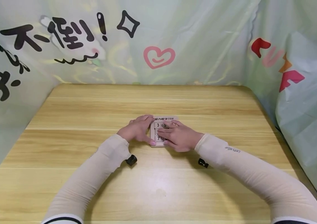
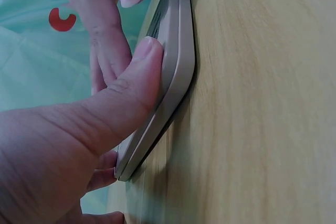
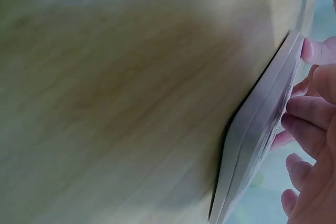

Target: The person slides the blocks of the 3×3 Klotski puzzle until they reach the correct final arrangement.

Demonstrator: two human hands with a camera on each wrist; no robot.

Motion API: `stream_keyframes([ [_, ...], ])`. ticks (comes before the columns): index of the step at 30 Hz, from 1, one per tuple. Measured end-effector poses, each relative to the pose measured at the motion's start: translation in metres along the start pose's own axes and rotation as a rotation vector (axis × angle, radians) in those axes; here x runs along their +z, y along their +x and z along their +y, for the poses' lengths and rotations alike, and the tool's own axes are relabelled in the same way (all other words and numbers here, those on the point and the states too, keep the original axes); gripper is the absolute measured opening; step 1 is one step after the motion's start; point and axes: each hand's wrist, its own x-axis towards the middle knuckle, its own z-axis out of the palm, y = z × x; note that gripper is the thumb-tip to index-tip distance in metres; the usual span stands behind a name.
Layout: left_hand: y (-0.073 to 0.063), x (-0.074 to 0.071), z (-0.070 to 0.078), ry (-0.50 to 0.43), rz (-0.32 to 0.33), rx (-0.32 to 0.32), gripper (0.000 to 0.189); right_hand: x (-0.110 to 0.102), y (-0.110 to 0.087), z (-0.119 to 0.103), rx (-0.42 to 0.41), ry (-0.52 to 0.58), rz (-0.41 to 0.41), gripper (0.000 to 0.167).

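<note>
A number sliding puzzle, a flat pale board with framed digit tiles and a printed title along its top, lies on the wooden table. My left hand holds it by the left side, thumb at the near corner and fingers toward the far one. In the left wrist view that thumb presses on the board's rim. My right hand reaches over from the right, its extended fingertips on the tiles. The tiles 3 and 7 show at the left; most of the others are hidden under this hand.
The wooden table spreads around the board on all sides. Behind it hangs a pale green printed curtain, which continues down the left and right sides. A small black device sits under the left wrist, another under the right.
</note>
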Motion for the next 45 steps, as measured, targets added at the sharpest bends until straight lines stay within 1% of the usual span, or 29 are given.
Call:
stream_keyframes([
  [6, 0.001, 0.0, 0.0, -0.001, -0.003, -0.008, 0.114, -0.002, -0.003, 0.001, 0.028, -0.005, -0.035, 0.048],
  [12, 0.0, -0.001, -0.001, -0.007, 0.01, -0.006, 0.114, -0.004, -0.013, 0.007, 0.049, -0.008, -0.031, 0.047],
  [16, 0.001, 0.0, -0.001, -0.013, 0.006, -0.001, 0.115, -0.003, -0.018, 0.011, 0.075, -0.009, -0.027, 0.045],
  [19, 0.0, 0.0, -0.002, -0.009, 0.005, -0.007, 0.116, -0.003, -0.015, 0.011, 0.074, -0.007, -0.01, 0.046],
  [24, 0.0, 0.001, -0.001, 0.002, 0.002, -0.004, 0.114, -0.002, -0.001, 0.011, 0.055, 0.007, -0.002, 0.05],
  [31, 0.002, 0.001, -0.001, 0.013, -0.004, -0.004, 0.113, -0.001, 0.013, 0.014, 0.075, 0.008, -0.007, 0.051],
  [37, 0.004, 0.002, -0.002, 0.014, -0.006, -0.009, 0.114, -0.001, 0.013, 0.014, 0.068, 0.017, -0.023, 0.051],
  [45, 0.003, 0.002, -0.001, 0.008, -0.01, -0.015, 0.115, 0.0, 0.004, 0.003, 0.032, -0.013, -0.044, 0.05],
])
